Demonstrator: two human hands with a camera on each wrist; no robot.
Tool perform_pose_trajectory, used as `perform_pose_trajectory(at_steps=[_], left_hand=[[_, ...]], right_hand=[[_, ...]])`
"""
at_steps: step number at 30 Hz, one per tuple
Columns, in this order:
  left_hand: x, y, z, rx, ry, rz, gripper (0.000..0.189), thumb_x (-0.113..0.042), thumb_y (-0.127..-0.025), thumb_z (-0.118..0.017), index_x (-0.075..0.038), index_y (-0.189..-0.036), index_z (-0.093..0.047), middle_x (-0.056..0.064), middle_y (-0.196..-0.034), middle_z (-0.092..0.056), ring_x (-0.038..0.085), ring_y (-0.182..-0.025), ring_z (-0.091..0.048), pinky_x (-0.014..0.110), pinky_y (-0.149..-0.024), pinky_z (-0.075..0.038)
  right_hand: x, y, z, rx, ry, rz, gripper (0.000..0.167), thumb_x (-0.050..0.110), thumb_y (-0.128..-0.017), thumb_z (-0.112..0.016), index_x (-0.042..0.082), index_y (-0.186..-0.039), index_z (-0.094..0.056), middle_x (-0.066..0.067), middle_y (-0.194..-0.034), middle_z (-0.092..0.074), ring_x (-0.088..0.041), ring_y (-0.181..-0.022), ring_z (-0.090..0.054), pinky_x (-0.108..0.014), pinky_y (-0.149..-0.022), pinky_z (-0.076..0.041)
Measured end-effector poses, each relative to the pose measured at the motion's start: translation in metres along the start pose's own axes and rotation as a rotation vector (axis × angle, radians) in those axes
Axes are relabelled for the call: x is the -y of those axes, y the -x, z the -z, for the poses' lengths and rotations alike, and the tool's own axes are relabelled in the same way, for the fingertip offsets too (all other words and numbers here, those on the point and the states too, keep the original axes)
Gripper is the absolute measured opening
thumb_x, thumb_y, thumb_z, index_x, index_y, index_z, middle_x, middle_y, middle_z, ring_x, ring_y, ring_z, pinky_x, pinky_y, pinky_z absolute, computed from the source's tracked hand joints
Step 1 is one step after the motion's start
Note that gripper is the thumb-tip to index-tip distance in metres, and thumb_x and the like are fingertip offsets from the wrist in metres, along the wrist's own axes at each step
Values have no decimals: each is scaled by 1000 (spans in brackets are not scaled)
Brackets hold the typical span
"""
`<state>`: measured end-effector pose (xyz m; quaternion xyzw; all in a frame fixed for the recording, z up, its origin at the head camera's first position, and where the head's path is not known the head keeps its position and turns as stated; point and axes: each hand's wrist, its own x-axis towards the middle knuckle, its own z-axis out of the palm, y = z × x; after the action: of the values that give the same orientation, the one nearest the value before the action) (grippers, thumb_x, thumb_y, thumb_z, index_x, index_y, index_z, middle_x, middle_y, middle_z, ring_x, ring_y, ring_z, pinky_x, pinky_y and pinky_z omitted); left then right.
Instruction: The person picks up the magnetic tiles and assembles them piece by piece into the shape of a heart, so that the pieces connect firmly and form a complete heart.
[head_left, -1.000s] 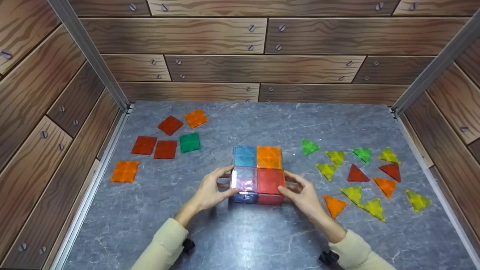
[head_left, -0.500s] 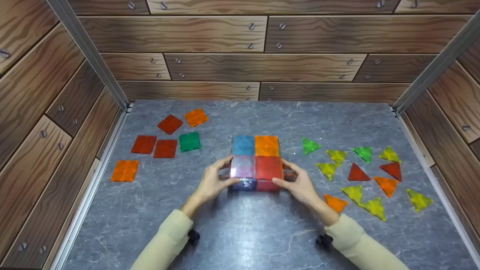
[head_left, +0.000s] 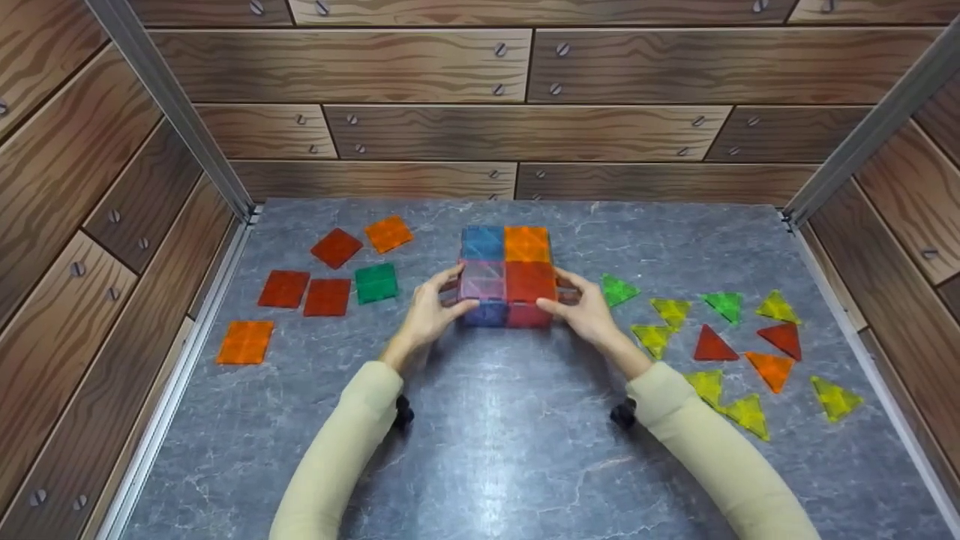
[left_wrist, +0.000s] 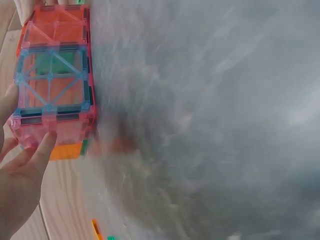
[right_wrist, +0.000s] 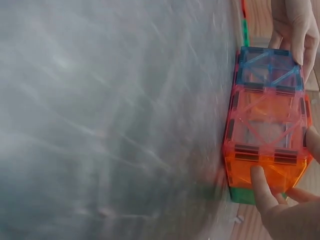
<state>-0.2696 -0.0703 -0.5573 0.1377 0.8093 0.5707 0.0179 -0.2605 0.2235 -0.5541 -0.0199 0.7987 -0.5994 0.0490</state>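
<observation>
A box built of see-through magnetic tiles point(head_left: 528, 281) sits toward the back middle of the table, its top showing blue, orange, pale purple and red squares. My left hand point(head_left: 433, 306) holds its left side, thumb at the near edge and fingers along the side. On the opposite side my right hand point(head_left: 587, 309) grips it the same way. In the left wrist view, a fingertip presses the pink side tile point(left_wrist: 65, 131) below a blue front tile point(left_wrist: 52, 80). The right wrist view has fingers against an orange side tile point(right_wrist: 280, 172), with green behind it.
Loose square tiles lie at the left, among them a green square point(head_left: 376, 283) and an orange square point(head_left: 245, 343). Several triangle tiles are scattered at the right, including a red triangle point(head_left: 715, 343) and a green triangle point(head_left: 619, 289). Wood-patterned walls point(head_left: 420, 135) enclose the table point(head_left: 487, 450).
Both hands have moved the tile box away from the body, toward the back wall, keeping their grip on its sides. The loose tiles stay where they were.
</observation>
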Motion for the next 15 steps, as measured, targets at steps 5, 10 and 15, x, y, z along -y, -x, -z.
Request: perform_pose_trajectory(at_steps=[5, 10, 15], left_hand=[[2, -12, 4, -12, -4, 13, 72, -12, -91, -82, -3, -155, -50, 25, -151, -58, 41, -138, -61, 45, -107, -57], [3, -18, 5, -13, -15, 26, 72, -14, -92, -82, -5, -156, -50, 22, -151, -60, 40, -138, -61, 44, -107, -57], [2, -21, 5, -10, -24, 38, 72, -15, -92, -82, -7, -156, -50, 21, -153, -58, 38, -138, -61, 43, -107, -57]], right_hand=[[0, -16, -1, 15, -22, 13, 74, 13, -94, -80, 1, -158, -45, -29, -149, -57, -32, -119, -69, -29, -82, -65], [0, -22, 0, 31, -47, 1, 74, 13, -95, -79, 3, -159, -45, -26, -150, -57, -29, -116, -68, -37, -82, -66], [1, -23, 2, 37, -53, -1, 74, 15, -95, -80, 4, -159, -44, -26, -151, -56, -34, -121, -67, -34, -80, -65]])
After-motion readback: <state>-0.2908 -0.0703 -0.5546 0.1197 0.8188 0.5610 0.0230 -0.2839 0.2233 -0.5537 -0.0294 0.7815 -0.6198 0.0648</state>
